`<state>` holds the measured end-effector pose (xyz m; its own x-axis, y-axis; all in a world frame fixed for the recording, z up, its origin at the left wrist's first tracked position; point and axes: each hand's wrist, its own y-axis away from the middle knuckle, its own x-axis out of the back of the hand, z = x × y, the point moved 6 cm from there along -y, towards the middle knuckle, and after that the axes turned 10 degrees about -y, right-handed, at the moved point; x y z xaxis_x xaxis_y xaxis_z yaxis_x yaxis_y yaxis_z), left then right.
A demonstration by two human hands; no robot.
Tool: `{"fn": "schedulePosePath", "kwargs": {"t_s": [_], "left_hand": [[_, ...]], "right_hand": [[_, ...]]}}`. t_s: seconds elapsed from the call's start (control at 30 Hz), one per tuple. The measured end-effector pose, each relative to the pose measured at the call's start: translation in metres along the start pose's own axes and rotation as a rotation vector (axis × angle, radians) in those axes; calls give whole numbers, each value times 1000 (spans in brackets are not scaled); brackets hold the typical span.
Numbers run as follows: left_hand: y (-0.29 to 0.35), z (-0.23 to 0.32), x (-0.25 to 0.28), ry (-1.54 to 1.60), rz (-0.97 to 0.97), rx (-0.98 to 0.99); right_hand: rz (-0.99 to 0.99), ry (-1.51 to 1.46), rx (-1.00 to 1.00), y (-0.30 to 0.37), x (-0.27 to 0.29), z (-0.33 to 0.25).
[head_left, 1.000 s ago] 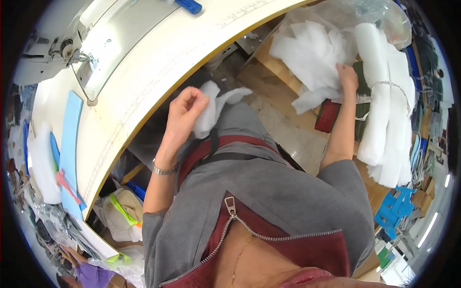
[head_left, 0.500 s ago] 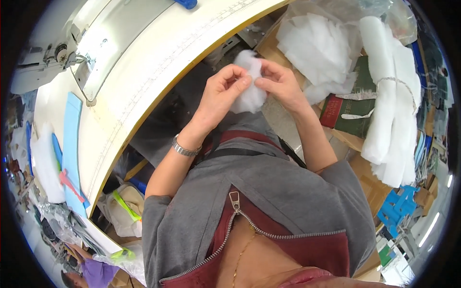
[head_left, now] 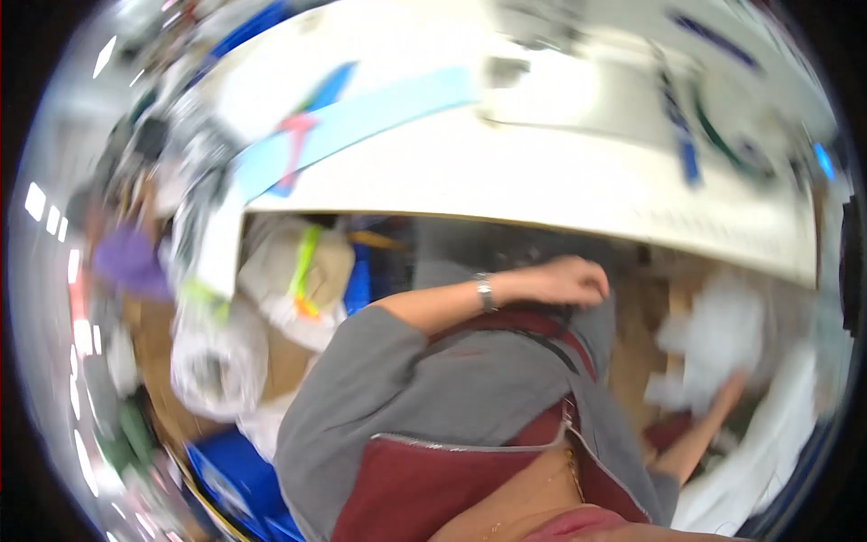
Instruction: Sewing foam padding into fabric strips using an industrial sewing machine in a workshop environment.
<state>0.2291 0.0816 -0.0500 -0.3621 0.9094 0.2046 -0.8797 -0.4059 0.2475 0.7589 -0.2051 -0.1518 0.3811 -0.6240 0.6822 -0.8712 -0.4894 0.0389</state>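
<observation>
My left hand (head_left: 571,280), with a metal watch at the wrist, is over my lap just below the table's front edge. Its fingers are curled in, and the palm side is hidden. No white material shows around it. Far off to the right, my right hand (head_left: 733,390) is at the lower edge of a pile of white wadding pieces (head_left: 713,339). Motion blur smears its fingers, so whether it grips a piece cannot be told. A long white roll of wadding (head_left: 768,452) lies beside the right forearm.
The white sewing table (head_left: 542,176) spans the front, with a blurred machine part (head_left: 542,23) at its back. On it are a light blue strip (head_left: 388,116), a red tool (head_left: 296,144) and a dark blue tool (head_left: 682,135). Bags (head_left: 217,361) and a blue container (head_left: 239,479) stand at left.
My view has swung toward the left. My hands have parted: the right has gone out to the wadding pile, the left stays over my lap. The white tuft between them is out of sight.
</observation>
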Motion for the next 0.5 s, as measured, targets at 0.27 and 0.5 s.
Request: {"fn": "schedulePosePath", "kwargs": {"t_s": [0.27,0.5], "left_hand": [[114,29,84,-118,35,149],[182,66,146,-40,254,90]], "right_hand": [[59,223,388,-126,39,-5],[208,622,354,17,-13,-226]]}}
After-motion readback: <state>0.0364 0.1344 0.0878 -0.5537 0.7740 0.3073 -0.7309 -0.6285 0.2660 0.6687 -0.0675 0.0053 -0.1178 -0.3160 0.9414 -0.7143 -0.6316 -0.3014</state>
